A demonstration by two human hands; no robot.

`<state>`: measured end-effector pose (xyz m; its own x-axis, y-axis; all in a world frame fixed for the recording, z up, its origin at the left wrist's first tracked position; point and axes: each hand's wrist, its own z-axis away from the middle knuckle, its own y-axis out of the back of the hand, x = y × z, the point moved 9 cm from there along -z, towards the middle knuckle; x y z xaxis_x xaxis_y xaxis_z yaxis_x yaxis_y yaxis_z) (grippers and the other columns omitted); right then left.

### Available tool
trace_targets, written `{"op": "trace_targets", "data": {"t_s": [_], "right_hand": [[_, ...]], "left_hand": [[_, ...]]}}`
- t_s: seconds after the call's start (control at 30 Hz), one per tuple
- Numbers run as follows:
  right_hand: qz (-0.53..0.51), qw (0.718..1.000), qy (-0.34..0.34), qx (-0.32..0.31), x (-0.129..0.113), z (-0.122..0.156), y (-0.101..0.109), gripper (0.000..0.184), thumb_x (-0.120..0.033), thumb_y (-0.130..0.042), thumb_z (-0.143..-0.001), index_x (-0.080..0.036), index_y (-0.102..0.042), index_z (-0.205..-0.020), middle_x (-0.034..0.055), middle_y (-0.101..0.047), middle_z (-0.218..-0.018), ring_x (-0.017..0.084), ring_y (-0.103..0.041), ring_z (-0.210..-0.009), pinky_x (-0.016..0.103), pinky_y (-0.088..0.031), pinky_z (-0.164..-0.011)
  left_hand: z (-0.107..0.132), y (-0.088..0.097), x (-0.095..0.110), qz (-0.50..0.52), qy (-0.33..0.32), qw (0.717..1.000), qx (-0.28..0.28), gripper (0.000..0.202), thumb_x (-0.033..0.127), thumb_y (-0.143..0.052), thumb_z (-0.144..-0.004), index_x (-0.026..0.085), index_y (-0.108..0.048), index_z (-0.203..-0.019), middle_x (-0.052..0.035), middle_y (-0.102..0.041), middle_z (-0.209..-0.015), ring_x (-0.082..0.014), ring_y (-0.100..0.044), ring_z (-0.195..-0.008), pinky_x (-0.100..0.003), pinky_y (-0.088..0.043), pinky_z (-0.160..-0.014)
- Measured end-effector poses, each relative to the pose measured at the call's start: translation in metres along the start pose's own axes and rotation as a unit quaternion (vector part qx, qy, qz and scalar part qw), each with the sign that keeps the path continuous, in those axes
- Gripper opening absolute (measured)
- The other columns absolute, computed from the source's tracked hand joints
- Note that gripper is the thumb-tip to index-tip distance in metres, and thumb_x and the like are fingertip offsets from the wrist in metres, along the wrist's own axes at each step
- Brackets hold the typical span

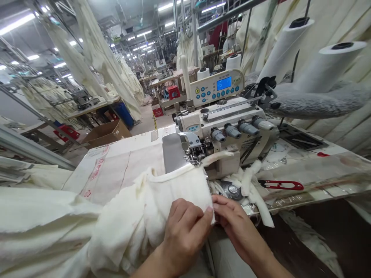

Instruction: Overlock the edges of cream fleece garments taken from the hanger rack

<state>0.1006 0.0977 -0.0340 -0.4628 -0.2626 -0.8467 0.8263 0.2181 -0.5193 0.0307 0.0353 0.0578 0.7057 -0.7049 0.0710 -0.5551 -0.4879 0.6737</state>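
right now both hands, left hand [185, 227] and right hand [236, 224], pinch the cream fabric [176, 189] edge; at 12 o'clock the presser foot [194, 152] could pucker a misaligned seam.

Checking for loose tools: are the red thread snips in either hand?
No. The red thread snips lie on the table right of the machine; both hands hold the cream fabric.

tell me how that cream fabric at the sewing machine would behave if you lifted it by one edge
The cream fabric would probably flop and drape, since it already bunches in soft folds under the left hand. It looks thick and fleecy, so likely bulky yet fairly light. Its fuzzy surface probably resists sliding; the right hand pinches its edge.
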Motion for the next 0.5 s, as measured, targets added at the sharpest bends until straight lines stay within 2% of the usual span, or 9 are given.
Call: {"op": "trace_targets", "data": {"t_s": [0.07, 0.13, 0.17, 0.23, 0.27, 0.33, 0.4, 0.5], "right_hand": [[-0.010, 0.999, 0.012, 0.028, 0.002, -0.003, 0.005, 0.030, -0.042, -0.064, -0.077, -0.016, -0.053, -0.068, -0.0034, -0.045, -0.060, 0.010, -0.038, -0.057, 0.018, -0.035, -0.053], [0.010, 0.999, 0.021, 0.033, 0.005, -0.007, 0.007, 0.034, -0.043, -0.065, -0.077, -0.015, -0.048, -0.066, -0.0044, -0.042, -0.059, 0.008, -0.034, -0.054, 0.017, -0.031, -0.050], [0.017, 0.999, 0.020, 0.033, 0.007, -0.009, 0.007, 0.035, -0.043, -0.066, -0.077, -0.015, -0.048, -0.066, -0.0044, -0.043, -0.059, 0.008, -0.033, -0.054, 0.017, -0.030, -0.050], [0.017, 0.999, 0.010, 0.034, 0.009, -0.010, 0.009, 0.034, -0.044, -0.067, -0.076, -0.015, -0.050, -0.070, -0.0034, -0.047, -0.063, 0.008, -0.036, -0.057, 0.017, -0.031, -0.052], [0.019, 0.999, 0.004, 0.037, 0.010, -0.009, 0.011, 0.035, -0.044, -0.068, -0.075, -0.014, -0.051, -0.070, -0.0030, -0.048, -0.064, 0.008, -0.037, -0.057, 0.017, -0.031, -0.052], [0.033, 0.998, -0.004, 0.051, 0.009, -0.008, 0.018, 0.036, -0.046, -0.069, -0.073, -0.014, -0.052, -0.071, -0.0030, -0.049, -0.064, 0.008, -0.038, -0.058, 0.017, -0.031, -0.052], [0.053, 0.997, -0.011, 0.057, 0.007, -0.007, 0.024, 0.036, -0.047, -0.069, -0.072, -0.014, -0.053, -0.071, -0.0030, -0.049, -0.064, 0.009, -0.038, -0.058, 0.018, -0.031, -0.052], [0.069, 0.996, -0.019, 0.048, 0.005, -0.010, 0.029, 0.038, -0.048, -0.069, -0.072, -0.013, -0.054, -0.070, -0.0027, -0.048, -0.063, 0.008, -0.037, -0.057, 0.018, -0.030, -0.052]], "left_hand": [[-0.003, -0.002, 0.003, 0.009, -0.024, 0.999, -0.037, 0.020, 0.024, -0.054, -0.082, 0.010, -0.060, -0.096, -0.0055, -0.056, -0.069, -0.0174, -0.045, -0.069, -0.034, -0.036, -0.066], [-0.015, 0.001, -0.009, 0.079, -0.004, 0.994, -0.069, 0.027, 0.035, -0.042, -0.088, 0.014, -0.059, -0.094, -0.0049, -0.055, -0.071, -0.0169, -0.046, -0.070, -0.032, -0.037, -0.066], [-0.025, 0.004, -0.024, 0.102, 0.039, 0.991, -0.073, 0.028, 0.035, -0.039, -0.089, 0.015, -0.057, -0.094, -0.0046, -0.056, -0.074, -0.0165, -0.047, -0.072, -0.031, -0.037, -0.066], [-0.043, 0.006, -0.064, 0.079, 0.157, 0.981, -0.085, 0.021, 0.032, -0.042, -0.088, 0.017, -0.054, -0.095, -0.0044, -0.057, -0.082, -0.0170, -0.048, -0.078, -0.031, -0.037, -0.069], [-0.050, 0.004, -0.084, 0.044, 0.210, 0.971, -0.106, 0.017, 0.031, -0.045, -0.086, 0.018, -0.053, -0.093, -0.0043, -0.057, -0.085, -0.0182, -0.048, -0.080, -0.033, -0.036, -0.071], [-0.057, -0.012, -0.111, -0.001, 0.262, 0.948, -0.182, 0.013, 0.031, -0.050, -0.083, 0.019, -0.053, -0.087, -0.0027, -0.057, -0.083, -0.0194, -0.048, -0.080, -0.034, -0.034, -0.072], [-0.059, -0.030, -0.120, 0.017, 0.272, 0.934, -0.231, 0.010, 0.029, -0.052, -0.081, 0.020, -0.052, -0.079, 0.0000, -0.056, -0.077, -0.0179, -0.048, -0.076, -0.032, -0.033, -0.070], [-0.057, -0.038, -0.125, 0.048, 0.292, 0.932, -0.208, 0.009, 0.026, -0.054, -0.078, 0.019, -0.049, -0.073, 0.0020, -0.054, -0.072, -0.0155, -0.047, -0.072, -0.030, -0.032, -0.069]]}}
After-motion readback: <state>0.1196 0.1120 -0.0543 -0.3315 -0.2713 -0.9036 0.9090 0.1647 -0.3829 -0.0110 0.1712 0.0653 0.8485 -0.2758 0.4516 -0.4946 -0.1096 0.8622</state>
